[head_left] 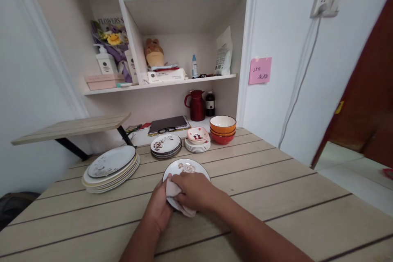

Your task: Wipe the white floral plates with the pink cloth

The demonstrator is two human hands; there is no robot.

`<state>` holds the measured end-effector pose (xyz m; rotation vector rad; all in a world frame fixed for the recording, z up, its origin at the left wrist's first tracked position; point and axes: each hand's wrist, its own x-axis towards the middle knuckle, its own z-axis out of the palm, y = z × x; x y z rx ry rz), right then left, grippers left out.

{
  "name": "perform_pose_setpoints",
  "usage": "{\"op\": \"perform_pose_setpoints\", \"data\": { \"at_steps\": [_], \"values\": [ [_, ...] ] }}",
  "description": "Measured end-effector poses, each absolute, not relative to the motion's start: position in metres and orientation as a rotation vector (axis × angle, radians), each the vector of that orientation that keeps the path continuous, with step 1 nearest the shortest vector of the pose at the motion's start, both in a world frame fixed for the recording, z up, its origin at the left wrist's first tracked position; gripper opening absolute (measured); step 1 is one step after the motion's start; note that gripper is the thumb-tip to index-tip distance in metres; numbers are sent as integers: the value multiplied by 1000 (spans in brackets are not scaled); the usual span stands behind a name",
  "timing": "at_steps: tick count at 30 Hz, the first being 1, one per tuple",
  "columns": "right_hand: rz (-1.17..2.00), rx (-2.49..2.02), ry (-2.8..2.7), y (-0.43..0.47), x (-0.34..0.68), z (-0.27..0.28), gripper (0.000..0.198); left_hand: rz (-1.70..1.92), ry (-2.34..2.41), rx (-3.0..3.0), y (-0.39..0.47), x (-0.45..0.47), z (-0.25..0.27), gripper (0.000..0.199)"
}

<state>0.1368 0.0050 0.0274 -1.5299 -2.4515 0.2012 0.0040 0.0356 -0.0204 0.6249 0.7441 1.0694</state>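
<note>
A white plate [187, 166] with a brown flower print and a dark rim is in front of me, just above or on the table; I cannot tell which. My left hand [161, 202] grips its left edge. My right hand [193, 190] is closed on a pale pink cloth [172, 189] and presses it against the near left part of the plate. Part of the cloth hangs over the plate's near edge. The right hand and the cloth hide the plate's lower half.
Behind the plate stand a stack of small patterned plates [166, 144], small white dishes [198, 146] topped by a pink square bowl [197, 133], and orange and red bowls [223, 127]. Large plates [112, 163] are stacked at left, near a raised wooden shelf [73, 126]. A red jug [197, 106] stands farther back.
</note>
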Motion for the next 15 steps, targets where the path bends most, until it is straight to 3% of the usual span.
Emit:
{"op": "perform_pose_setpoints", "data": {
  "at_steps": [8,15],
  "values": [
    [159,-1786,-2234,14,142,25,37,1062,829,632,33,5,-16,36],
    [141,-1750,-2443,4,155,35,36,1035,857,643,32,3,-14,44]
  ]
}}
